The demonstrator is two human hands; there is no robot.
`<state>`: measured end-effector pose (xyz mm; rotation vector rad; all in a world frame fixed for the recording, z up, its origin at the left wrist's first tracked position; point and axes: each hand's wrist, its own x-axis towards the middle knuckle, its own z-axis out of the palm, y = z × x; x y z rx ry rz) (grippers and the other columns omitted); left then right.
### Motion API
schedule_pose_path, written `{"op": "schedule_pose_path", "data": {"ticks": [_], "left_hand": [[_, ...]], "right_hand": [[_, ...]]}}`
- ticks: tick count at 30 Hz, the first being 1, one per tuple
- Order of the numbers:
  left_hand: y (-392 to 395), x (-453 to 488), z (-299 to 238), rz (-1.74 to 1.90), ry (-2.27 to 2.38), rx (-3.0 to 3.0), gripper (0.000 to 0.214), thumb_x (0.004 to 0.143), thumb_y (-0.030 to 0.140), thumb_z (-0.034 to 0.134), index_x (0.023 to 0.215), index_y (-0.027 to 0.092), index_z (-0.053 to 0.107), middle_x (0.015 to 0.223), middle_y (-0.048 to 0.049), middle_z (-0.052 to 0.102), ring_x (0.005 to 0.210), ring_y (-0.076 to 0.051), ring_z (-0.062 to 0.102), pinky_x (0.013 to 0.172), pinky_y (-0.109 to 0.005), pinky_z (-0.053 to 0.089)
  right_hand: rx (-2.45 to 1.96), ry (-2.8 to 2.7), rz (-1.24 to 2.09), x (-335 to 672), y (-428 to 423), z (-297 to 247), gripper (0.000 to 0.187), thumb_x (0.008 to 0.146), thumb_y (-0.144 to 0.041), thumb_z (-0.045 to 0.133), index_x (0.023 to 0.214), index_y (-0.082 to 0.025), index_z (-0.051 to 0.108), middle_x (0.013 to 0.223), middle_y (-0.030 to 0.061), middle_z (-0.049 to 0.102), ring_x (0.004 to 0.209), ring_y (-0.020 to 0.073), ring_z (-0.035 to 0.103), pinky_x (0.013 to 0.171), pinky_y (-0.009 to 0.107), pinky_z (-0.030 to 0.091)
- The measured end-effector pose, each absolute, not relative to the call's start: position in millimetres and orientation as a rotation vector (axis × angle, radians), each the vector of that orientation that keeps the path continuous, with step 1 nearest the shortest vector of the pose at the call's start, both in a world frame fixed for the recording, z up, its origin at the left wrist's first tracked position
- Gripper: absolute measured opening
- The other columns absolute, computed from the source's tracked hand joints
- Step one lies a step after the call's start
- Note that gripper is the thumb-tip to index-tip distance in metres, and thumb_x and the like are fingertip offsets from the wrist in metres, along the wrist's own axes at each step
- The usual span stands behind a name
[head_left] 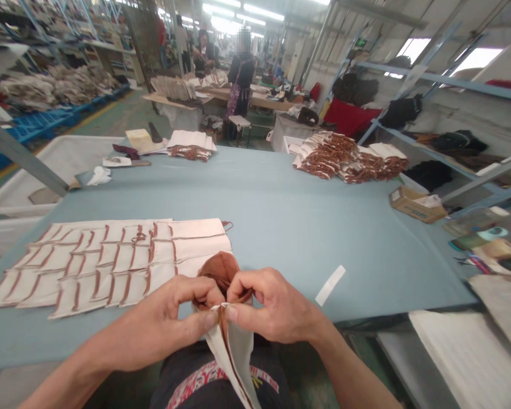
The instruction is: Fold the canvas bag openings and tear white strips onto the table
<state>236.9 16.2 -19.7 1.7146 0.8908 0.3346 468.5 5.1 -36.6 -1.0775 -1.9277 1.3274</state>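
Both my hands pinch the edge of one cream fabric piece with brown lining [239, 346] at the table's near edge. My left hand [176, 315] grips it from the left, thumb and fingertips pressed together. From the right, my right hand [268, 307] pinches the same seam, its thumb almost touching the left one. The brown side of the piece opens upward behind my fingers, and the cream part hangs down toward my lap. Beside my left hand lie overlapping rows of cream pieces with brown edges [106, 261].
A blue-covered table [281, 210] spreads ahead. Stacks of cream and brown pieces [344, 156] stand at its far right, a smaller stack [191, 145] at the far left. A white strip [330, 285] and a cardboard box [417, 205] lie right. People stand farther back.
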Motion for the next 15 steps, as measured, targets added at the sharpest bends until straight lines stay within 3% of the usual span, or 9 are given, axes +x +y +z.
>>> {"op": "schedule_pose_path", "data": {"ticks": [7, 15], "left_hand": [[21.2, 234.0, -23.5, 0.328, 0.865, 1.676, 0.041, 0.103, 0.049, 0.056, 0.075, 0.018, 0.059, 0.070, 0.0052, 0.050, 0.067, -0.012, 0.043, 0.062, -0.023, 0.036], [18.9, 231.8, -23.2, 0.338, 0.873, 1.789, 0.024, 0.093, 0.025, 0.056, 0.071, 0.022, 0.048, 0.062, 0.0095, 0.038, 0.056, -0.010, 0.032, 0.050, -0.023, 0.025]], "right_hand": [[-1.114, -1.959, 1.298, 463.4, 6.0, -34.8, 0.013, 0.089, -0.029, 0.072, 0.080, -0.020, 0.067, 0.079, -0.0035, 0.071, 0.072, 0.0120, 0.061, 0.071, 0.024, 0.043], [-1.180, -2.063, 1.245, 458.4, 4.0, -27.3, 0.010, 0.081, -0.029, 0.071, 0.082, -0.022, 0.064, 0.084, -0.0018, 0.071, 0.079, 0.0160, 0.063, 0.078, 0.028, 0.042]]}}
